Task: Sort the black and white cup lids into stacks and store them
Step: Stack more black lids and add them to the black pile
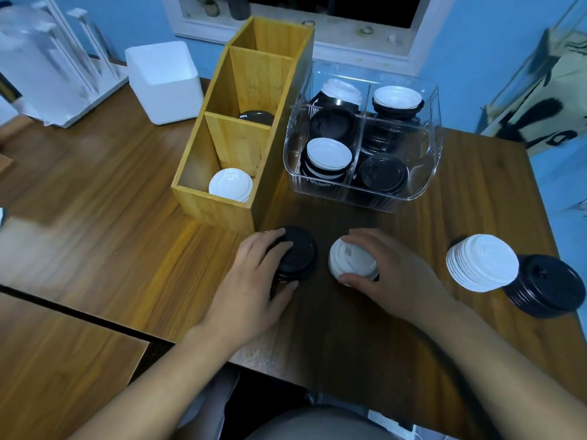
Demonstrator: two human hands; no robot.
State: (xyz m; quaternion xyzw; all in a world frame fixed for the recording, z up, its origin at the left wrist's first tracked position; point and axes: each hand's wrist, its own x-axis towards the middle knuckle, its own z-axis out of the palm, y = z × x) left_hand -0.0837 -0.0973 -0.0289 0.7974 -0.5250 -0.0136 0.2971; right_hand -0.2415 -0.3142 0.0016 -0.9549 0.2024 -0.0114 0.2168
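Gripping black lids (297, 255) under curled left fingers (279, 246), right fingers (365, 239) clamped around white lids (351, 260).

The left hand (251, 281) and right hand (394, 277) reach forward, fingers (270, 241) curled, gripping.

On the bench (95, 185) a long box (222, 204) with three compartments stands in the middle. One lid pile (230, 185) lies in its nearest compartment and another pile (256, 117) in the middle one. Just right of the box stands a divided bin (362, 198) with mixed lids inside. In front, the left hand (254, 281) grips the left stack (301, 255) and the right hand (390, 274) grips the middle stack (351, 260). Two further stacks (481, 266) touch each other near the right edge.
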